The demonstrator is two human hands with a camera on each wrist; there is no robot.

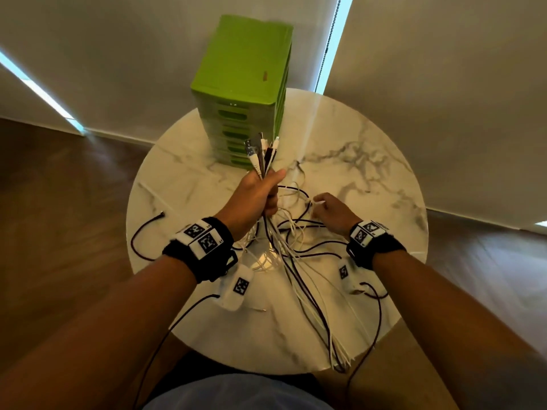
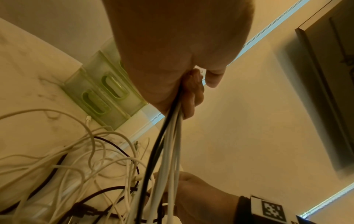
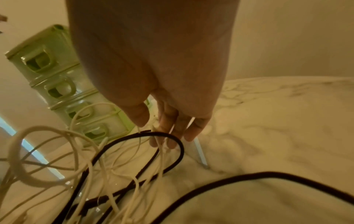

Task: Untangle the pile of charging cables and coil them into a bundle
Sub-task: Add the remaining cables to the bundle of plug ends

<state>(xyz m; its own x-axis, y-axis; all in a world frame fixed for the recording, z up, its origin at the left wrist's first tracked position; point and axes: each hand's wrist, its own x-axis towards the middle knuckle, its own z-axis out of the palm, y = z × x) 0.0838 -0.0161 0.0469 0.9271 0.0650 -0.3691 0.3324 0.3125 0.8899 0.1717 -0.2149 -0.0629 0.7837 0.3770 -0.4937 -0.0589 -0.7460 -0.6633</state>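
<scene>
The left hand (image 1: 257,199) is raised above the round white marble-patterned table (image 1: 370,179), fist clenched around a gathered bunch of white and black charging cables (image 1: 296,261); their plug ends (image 1: 262,149) stick up out of the fist, in front of the green plastic stack of small drawers (image 1: 241,84) standing at the far side of the table. Below the fist the cables hang down and spread into a loose tangle of loops on the tabletop, with several strands trailing to the near edge and over it. The right hand (image 1: 331,213) is low over the tangle, just right of the left, its fingertips (image 3: 170,142) pinching a thin white strand (image 3: 162,153) beside a black loop (image 3: 172,139)
</scene>
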